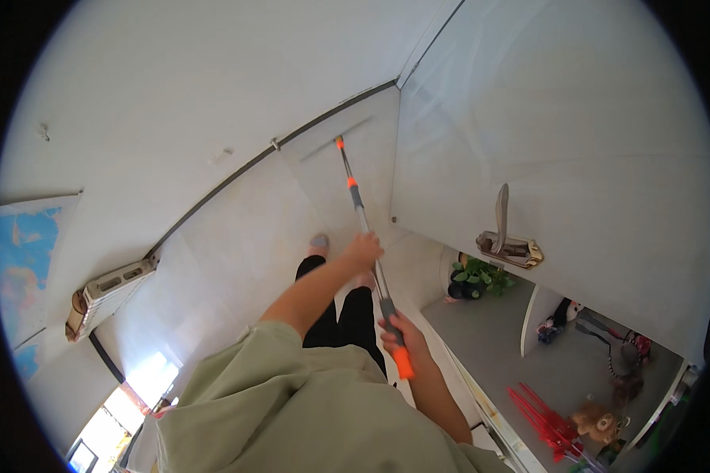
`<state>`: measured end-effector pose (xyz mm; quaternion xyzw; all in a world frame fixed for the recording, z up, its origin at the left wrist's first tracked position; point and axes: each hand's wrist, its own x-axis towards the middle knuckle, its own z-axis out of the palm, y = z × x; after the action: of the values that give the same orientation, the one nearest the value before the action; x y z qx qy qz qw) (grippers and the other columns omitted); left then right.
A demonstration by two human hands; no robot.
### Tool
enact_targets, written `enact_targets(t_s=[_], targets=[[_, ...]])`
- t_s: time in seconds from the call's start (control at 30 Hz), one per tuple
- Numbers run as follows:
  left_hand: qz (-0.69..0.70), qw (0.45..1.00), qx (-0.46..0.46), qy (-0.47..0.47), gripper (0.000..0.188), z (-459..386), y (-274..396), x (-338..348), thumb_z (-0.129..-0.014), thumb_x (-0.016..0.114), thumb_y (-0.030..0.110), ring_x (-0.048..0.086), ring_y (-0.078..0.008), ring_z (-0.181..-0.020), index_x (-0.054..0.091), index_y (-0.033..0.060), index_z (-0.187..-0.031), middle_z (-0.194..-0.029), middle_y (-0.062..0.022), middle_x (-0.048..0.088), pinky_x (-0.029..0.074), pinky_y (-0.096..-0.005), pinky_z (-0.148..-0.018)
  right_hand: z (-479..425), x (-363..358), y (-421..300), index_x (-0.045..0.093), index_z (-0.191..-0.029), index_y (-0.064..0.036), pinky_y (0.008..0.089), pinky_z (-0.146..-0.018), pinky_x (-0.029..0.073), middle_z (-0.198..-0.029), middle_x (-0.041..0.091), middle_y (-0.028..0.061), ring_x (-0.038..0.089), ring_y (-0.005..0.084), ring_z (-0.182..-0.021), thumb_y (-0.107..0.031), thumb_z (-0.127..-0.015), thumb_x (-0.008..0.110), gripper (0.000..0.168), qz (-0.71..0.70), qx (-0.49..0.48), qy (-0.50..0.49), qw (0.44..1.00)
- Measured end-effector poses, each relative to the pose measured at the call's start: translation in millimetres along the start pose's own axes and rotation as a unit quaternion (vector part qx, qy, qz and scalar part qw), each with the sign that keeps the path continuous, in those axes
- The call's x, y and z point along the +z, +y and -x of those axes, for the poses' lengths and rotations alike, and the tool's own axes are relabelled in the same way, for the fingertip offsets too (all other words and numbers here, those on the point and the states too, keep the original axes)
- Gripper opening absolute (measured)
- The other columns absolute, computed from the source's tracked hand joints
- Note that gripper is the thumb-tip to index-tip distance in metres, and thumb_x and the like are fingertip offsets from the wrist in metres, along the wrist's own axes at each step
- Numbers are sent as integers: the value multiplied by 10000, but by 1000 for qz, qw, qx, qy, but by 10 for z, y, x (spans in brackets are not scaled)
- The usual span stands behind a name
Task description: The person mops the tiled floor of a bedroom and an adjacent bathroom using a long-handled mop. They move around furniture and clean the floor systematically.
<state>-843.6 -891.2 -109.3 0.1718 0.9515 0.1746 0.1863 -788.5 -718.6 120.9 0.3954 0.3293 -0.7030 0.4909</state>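
Note:
A long-handled floor squeegee or flat mop (pixel 362 217) with a silver pole, grey grips and orange joints reaches away from me. Around the middle of its pole my left hand (pixel 364 251) is closed. My right hand (pixel 403 332) grips the grey section near the orange end cap. The thin, blurred head (pixel 337 139) lies on the pale, glossy floor (pixel 236 236) close to the corner, by the dark baseboard (pixel 213 192). Whether the head is a rubber blade or a flat pad cannot be told.
On the right, a white door (pixel 556 136) with an ornate metal handle (pixel 502 222) stands over grey shelving (pixel 473 322) bearing a potted plant (pixel 479 277), a teddy bear (pixel 597 421) and red items (pixel 550 423). A white radiator (pixel 118 287) is at the left wall.

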Motion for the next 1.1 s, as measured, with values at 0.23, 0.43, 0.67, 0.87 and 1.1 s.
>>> enact_targets(t_s=[0.23,0.43,0.67,0.87,1.1], targets=[[13,997,21,-69,218,119,443,-171,-632,721,190,513,-257,-1023,655,181,-839,-931,-51,573,429,-432,-822,245,-481,26,340,-1354,-149,197,-376,332,-926,478,70,405,74,-541,-115,-895,519,494,33,23,-18,999],[51,992,-61,100,152,70,-583,-46,-746,643,201,515,-270,-1049,642,139,-885,-969,-77,577,420,-430,-913,-683,-5,-127,378,-1291,-135,202,-425,371,-917,520,69,428,89,-565,-121,-921,505,392,16,13,-95,995],[87,996,16,29,132,21,19,-142,-774,632,179,510,-327,-1136,636,138,-900,-932,-76,605,378,-445,-1011,103,18,-148,380,-1337,-115,204,-422,366,-904,521,74,435,88,-565,-119,-916,506,440,15,-7,-6,1000],[65,995,11,80,128,-551,-10,-230,-767,610,99,517,-320,-1132,611,74,-893,-934,-81,604,411,-404,-997,-55,-79,-614,339,-1368,-104,184,-406,371,-926,507,62,436,65,-564,-163,-913,520,493,131,-67,-33,989],[69,991,-36,106,162,-1171,-456,-892,-767,598,81,454,-308,-1230,621,105,-926,-1058,-78,577,411,-424,-991,-838,281,-1331,462,-1198,-58,200,-411,387,-843,540,63,458,82,-549,-180,-930,502,298,-10,-93,-69,993]])
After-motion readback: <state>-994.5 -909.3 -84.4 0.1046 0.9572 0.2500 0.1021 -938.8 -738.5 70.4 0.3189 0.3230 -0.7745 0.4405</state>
